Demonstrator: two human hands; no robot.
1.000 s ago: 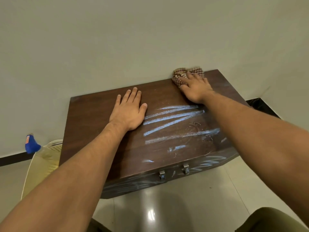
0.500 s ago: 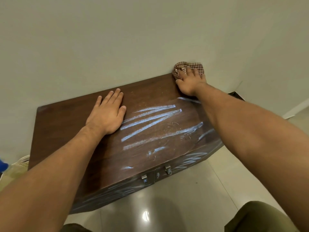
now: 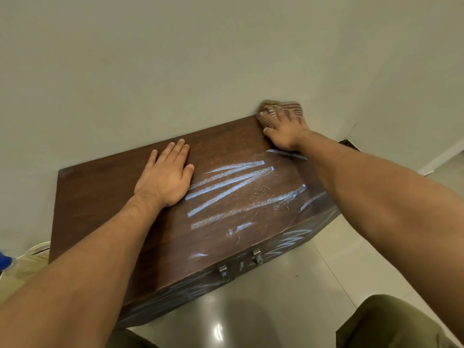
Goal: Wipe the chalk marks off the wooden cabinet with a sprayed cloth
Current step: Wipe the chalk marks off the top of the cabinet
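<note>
Pale plain wall behind dark brown wooden cabinet (image 3: 105, 197), glossy tiled floor (image 3: 288, 297) below. Your left hand (image 3: 165, 174) lies flat on cabinet top, fingers straight. Your right hand (image 3: 286, 131) presses crumpled brown checked cloth (image 3: 278, 109) with spread fingers at far right corner, against wall. White chalk marks (image 3: 226, 192) across top unwiped; more scribbles (image 3: 288, 243) on front face. By my judgement, task barely begun, nearly all wiping left.
</note>
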